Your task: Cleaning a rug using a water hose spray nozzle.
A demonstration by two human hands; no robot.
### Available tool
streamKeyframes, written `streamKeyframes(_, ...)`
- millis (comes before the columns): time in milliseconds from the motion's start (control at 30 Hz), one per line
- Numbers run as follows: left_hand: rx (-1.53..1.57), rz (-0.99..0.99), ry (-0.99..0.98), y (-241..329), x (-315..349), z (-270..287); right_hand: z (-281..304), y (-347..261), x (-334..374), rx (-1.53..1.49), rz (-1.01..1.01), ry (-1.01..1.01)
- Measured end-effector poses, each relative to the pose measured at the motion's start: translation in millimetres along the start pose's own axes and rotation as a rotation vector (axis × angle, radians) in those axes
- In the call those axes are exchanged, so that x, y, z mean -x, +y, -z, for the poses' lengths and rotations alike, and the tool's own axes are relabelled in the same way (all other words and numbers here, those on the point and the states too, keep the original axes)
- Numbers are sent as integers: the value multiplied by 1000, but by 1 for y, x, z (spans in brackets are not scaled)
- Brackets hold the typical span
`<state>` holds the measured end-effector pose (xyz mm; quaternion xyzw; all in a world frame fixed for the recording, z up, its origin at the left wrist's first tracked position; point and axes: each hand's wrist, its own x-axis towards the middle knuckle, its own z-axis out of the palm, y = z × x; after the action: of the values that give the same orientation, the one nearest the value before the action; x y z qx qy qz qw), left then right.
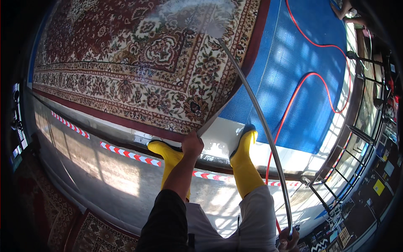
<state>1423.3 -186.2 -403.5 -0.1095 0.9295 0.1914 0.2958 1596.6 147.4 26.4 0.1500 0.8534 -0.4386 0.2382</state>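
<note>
A large woven carpet [142, 59] with a dense floral pattern in dark red, cream and brown lies flat ahead of the person, its surface looking wet and glossy. Its near corner comes to a point just at the left hand [192, 144], which is clenched on the carpet's edge there, knuckles up. The left forearm runs straight up from the lower edge, bare from the wrist, with a dark sleeve [166, 222] covering the upper part.

The right hand [288, 240] sits low at the bottom edge, well apart from the left, its fingers wrapped around the lower end of a long, thin, shiny metal wand [268, 138]. The wand curves up and away from that hand, crossing over the carpet's right border; a pale spray of water [189, 10] fans out from its far tip onto the pile.

Between the two hands stand two smooth, bright yellow rubber boots [243, 164], below light grey trousers [252, 218]. Right of the left hand, beyond the wand, lies a blue ribbed mat [302, 84] with a thin red hose [294, 101] looping over it. Left of the left hand, a red-and-white striped tape [126, 153] runs along a wet, grey, reflective floor [84, 164]. Near the right hand, a dark metal railing [357, 143] stands at the side
</note>
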Motion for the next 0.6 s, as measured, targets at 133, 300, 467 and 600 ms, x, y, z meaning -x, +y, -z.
streamKeyframes(133, -18, -16, -102, 13, -17, 157, -20, -76, 2, -129, -132, 53)
streamKeyframes(300, 132, -141, -243, -11, 8, 277, -48, -178, 0, -145, -169, 235)
streamKeyframes(467, 292, -112, -236, -25, 20, 386, -68, -231, 27, -210, -326, 210)
streamKeyframes(600, 248, -141, -109, -44, 12, 448, -85, -264, 35, -193, -256, 240)
